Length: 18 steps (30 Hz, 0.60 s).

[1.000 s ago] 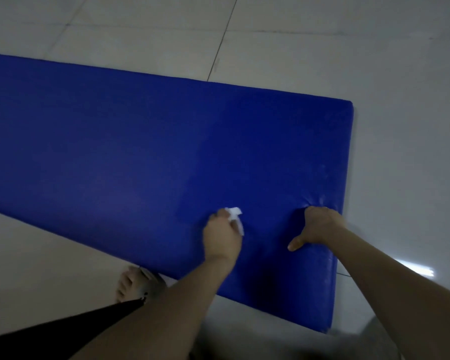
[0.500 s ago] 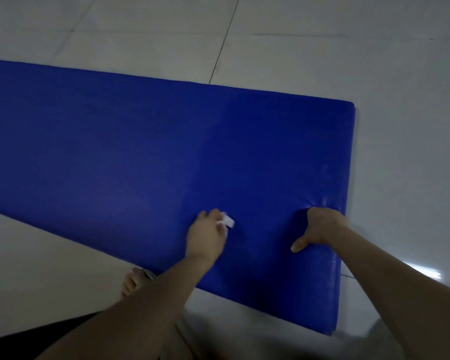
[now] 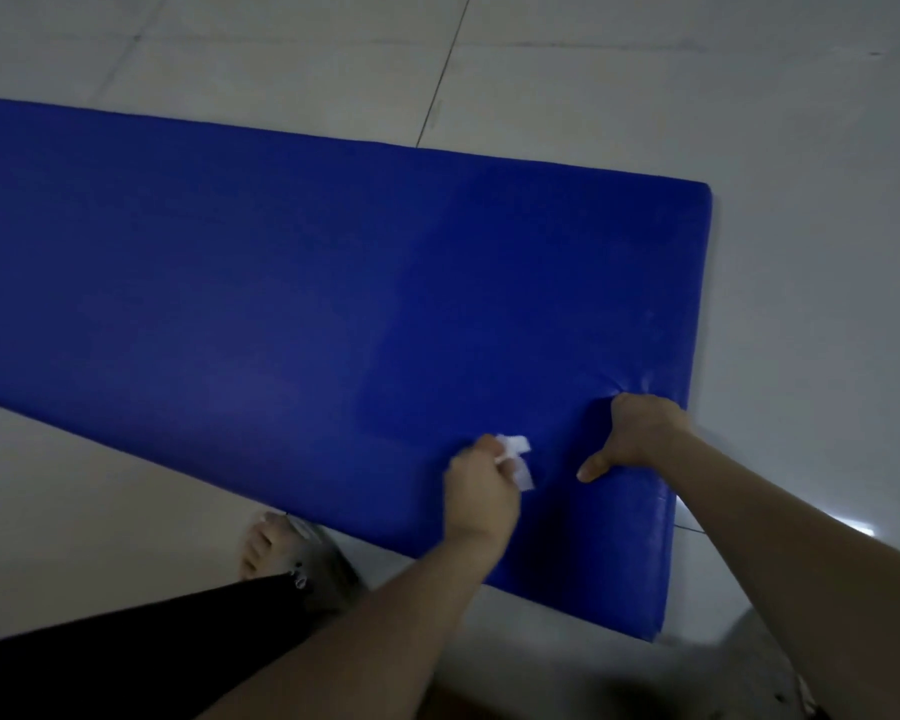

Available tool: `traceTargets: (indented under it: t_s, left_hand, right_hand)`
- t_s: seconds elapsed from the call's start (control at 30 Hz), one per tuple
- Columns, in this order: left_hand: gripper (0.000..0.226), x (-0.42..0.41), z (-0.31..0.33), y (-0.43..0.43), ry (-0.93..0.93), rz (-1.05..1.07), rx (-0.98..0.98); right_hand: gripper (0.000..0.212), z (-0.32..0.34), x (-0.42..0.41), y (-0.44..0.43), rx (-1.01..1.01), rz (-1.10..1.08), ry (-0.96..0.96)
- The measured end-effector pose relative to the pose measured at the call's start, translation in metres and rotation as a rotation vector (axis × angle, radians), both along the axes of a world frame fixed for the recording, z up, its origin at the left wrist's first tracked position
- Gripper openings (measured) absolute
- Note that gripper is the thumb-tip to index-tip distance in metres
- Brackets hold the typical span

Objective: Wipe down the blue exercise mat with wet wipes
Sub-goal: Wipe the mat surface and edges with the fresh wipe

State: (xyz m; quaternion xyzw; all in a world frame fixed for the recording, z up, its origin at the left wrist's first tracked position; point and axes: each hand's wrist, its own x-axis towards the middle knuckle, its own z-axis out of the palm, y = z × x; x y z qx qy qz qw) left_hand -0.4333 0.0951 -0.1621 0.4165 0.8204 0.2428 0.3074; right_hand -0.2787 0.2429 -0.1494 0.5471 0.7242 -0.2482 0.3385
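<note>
A thick blue exercise mat [image 3: 292,304] lies across the pale tiled floor, its right end near me. My left hand [image 3: 481,491] is closed around a crumpled white wet wipe [image 3: 518,459] and presses it on the mat near the front edge. My right hand [image 3: 637,433] rests on the mat close to its right end, fingers curled and pushing a dent into the cover, thumb sticking out. It holds nothing that I can see. A darker, wet-looking patch covers the mat's right part.
Pale floor tiles [image 3: 593,85] surround the mat on all sides. My bare foot in a sandal [image 3: 281,548] stands at the mat's front edge, with a black trouser leg [image 3: 126,646] below it.
My left hand slid left along the mat with the wipe, then came back right toward my right hand. The right hand stayed pressed in place.
</note>
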Motion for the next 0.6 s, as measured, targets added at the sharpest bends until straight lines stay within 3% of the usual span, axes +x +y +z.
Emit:
traceTargets:
  t_s: [0.17,0.4,0.5,0.6]
  left_hand:
    - [0.019,0.036,-0.007,0.0,0.092,-0.313,-0.076]
    - [0.029,-0.045,-0.009,0.007,0.415,-0.674,-0.161]
    - [0.024,-0.096,-0.009,0.0,0.53,-0.569,-0.163]
    - [0.019,-0.144,-0.007,-0.007,0.506,-0.329,-0.166]
  right_hand:
    - [0.096,0.0,-0.002,0.001,0.014,0.005,-0.004]
    - [0.093,0.0,0.0,0.002,-0.02,-0.016,0.017]
    - [0.092,-0.001,0.0,0.002,-0.021,-0.019,0.012]
    - [0.091,-0.002,0.0,0.003,-0.021,-0.022,0.01]
